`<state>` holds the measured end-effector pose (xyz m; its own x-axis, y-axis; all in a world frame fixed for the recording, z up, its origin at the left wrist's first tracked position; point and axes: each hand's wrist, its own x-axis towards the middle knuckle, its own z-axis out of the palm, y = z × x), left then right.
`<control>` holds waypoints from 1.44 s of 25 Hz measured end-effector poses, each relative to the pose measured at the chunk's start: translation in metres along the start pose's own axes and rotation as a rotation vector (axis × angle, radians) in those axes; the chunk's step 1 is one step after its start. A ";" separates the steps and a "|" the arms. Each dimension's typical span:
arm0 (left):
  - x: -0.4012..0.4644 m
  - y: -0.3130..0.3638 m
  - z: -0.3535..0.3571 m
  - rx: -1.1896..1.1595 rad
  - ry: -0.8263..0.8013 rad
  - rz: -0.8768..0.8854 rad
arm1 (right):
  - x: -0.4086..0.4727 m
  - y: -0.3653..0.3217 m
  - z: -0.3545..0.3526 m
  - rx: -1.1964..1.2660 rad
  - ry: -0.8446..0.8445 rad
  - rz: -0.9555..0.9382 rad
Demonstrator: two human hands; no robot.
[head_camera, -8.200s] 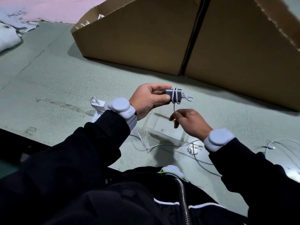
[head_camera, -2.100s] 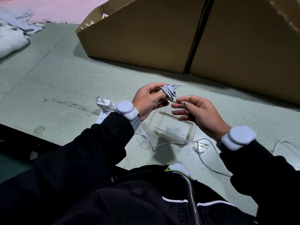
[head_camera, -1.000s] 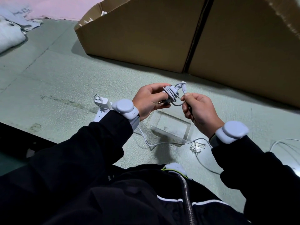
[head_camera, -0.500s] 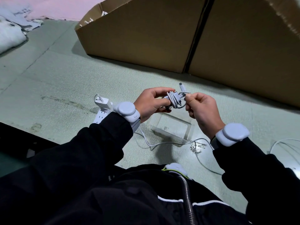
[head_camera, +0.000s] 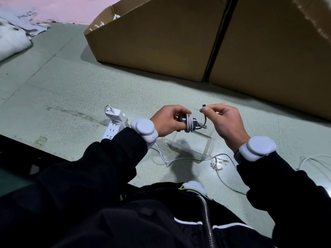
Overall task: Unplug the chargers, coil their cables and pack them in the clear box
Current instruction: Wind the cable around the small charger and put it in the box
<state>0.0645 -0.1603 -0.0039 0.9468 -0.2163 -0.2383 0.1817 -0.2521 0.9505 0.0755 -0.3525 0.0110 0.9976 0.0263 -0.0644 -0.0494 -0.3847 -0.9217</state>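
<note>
My left hand [head_camera: 165, 121] grips a small grey charger [head_camera: 186, 121] with its pale cable [head_camera: 189, 124] wound several times around the body. My right hand [head_camera: 226, 120] pinches the cable's free end just below its plug tip [head_camera: 203, 105], and a short loop hangs between the two hands. Directly beneath them on the floor lies the clear box [head_camera: 208, 144]. A white charger [head_camera: 114, 113] stands plugged into a white power strip [head_camera: 112, 130] left of my left wrist. Its white cable [head_camera: 179, 159] trails across the floor in front of the box.
Two big cardboard boxes [head_camera: 161, 42] stand close behind the hands. More white cable [head_camera: 312, 159] loops on the floor at the far right. Crumpled white cloth [head_camera: 12, 40] lies at the far left. A dark drop edges the green floor at lower left.
The right hand has pulled the cable's free end out of the wound bundle and up to the right, so a short loop now hangs loose. Both hands sit a little lower.
</note>
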 end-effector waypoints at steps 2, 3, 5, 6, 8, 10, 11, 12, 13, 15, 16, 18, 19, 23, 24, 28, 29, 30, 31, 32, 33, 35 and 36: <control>-0.001 0.000 0.000 0.045 -0.044 -0.013 | -0.001 0.002 0.000 -0.020 -0.042 -0.027; -0.001 0.001 0.000 0.075 -0.069 -0.008 | -0.002 0.003 0.002 -0.026 -0.079 -0.023; 0.000 0.006 -0.001 0.142 -0.116 0.029 | -0.006 0.004 0.005 -0.011 -0.163 0.008; 0.000 0.008 -0.002 0.154 -0.126 0.044 | -0.007 0.006 0.006 0.023 -0.191 0.028; -0.001 0.011 -0.002 0.112 -0.117 0.050 | -0.006 0.010 0.005 0.118 -0.207 0.069; -0.001 0.010 -0.002 0.056 -0.072 0.043 | -0.005 0.012 0.002 0.175 -0.220 0.082; -0.001 0.009 -0.002 0.032 -0.031 0.034 | -0.004 0.012 0.000 0.197 -0.230 0.090; 0.000 0.007 -0.001 0.000 0.016 0.024 | -0.004 0.013 -0.001 0.232 -0.246 0.108; 0.001 0.006 0.000 -0.046 0.065 0.017 | -0.005 0.014 -0.003 0.274 -0.271 0.128; 0.003 0.003 0.002 -0.143 0.151 -0.001 | -0.006 0.015 -0.004 0.315 -0.326 0.146; 0.005 0.001 0.003 -0.171 0.185 -0.008 | -0.006 0.016 -0.003 0.309 -0.337 0.146; 0.008 -0.003 0.007 -0.212 0.216 -0.022 | -0.008 0.017 -0.001 0.287 -0.318 0.151; 0.009 -0.004 0.009 -0.244 0.215 -0.035 | -0.009 0.018 0.001 0.285 -0.301 0.163; 0.011 -0.006 0.017 -0.351 0.140 -0.054 | -0.013 0.023 0.002 0.412 -0.224 0.261; 0.011 -0.007 0.019 -0.354 0.114 -0.045 | -0.013 0.025 0.001 0.451 -0.200 0.288; 0.013 -0.006 0.028 -0.338 0.091 -0.030 | -0.010 0.031 -0.003 0.538 -0.136 0.345; 0.014 -0.006 0.030 -0.329 0.092 -0.029 | -0.009 0.032 -0.004 0.546 -0.127 0.348; 0.015 -0.006 0.032 -0.328 0.088 -0.036 | -0.009 0.034 -0.005 0.550 -0.120 0.350; 0.017 -0.007 0.033 -0.326 0.081 -0.044 | -0.009 0.035 -0.006 0.553 -0.115 0.351; 0.019 -0.008 0.033 -0.313 0.078 -0.052 | -0.008 0.037 -0.007 0.554 -0.113 0.351; 0.021 -0.010 0.033 -0.285 0.075 -0.059 | -0.007 0.039 -0.008 0.553 -0.117 0.350; 0.024 -0.014 0.033 -0.238 0.067 -0.077 | -0.006 0.043 -0.010 0.542 -0.124 0.349; 0.024 -0.016 0.033 -0.221 0.067 -0.082 | -0.005 0.044 -0.010 0.540 -0.124 0.351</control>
<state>0.0760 -0.1931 -0.0311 0.9406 -0.1384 -0.3101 0.3057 -0.0525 0.9507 0.0686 -0.3792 -0.0253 0.9062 0.1018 -0.4104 -0.4210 0.1265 -0.8982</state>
